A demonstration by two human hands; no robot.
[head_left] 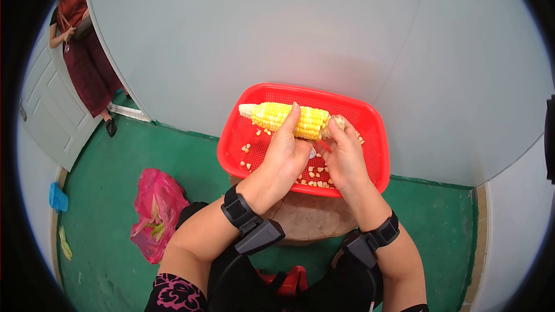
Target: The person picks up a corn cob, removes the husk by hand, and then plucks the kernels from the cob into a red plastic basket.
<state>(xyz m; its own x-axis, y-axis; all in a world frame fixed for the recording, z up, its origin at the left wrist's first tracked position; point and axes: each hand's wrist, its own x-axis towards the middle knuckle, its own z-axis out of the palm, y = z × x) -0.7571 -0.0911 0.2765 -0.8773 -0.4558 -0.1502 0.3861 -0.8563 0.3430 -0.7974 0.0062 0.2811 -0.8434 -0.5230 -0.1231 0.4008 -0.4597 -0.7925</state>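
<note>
A yellow corn cob (283, 118) lies level above a red mesh basket (378, 156), its pale tip pointing left. My left hand (287, 149) is wrapped round the middle of the cob, thumb on top. At the cob's right end, where the kernels are partly gone, my right hand (345, 153) presses with its thumb, fingers bent beneath. Loose kernels (315, 176) lie scattered on the basket floor, mostly below my hands. Something small and round under the cob is too hidden to make out.
The basket rests on a round wooden block (306, 216). A pink plastic bag (157, 214) with husks sits on the green floor at left. Beyond are a blue container (58, 197), a husk (65, 242) and a person (87, 46) standing by a door.
</note>
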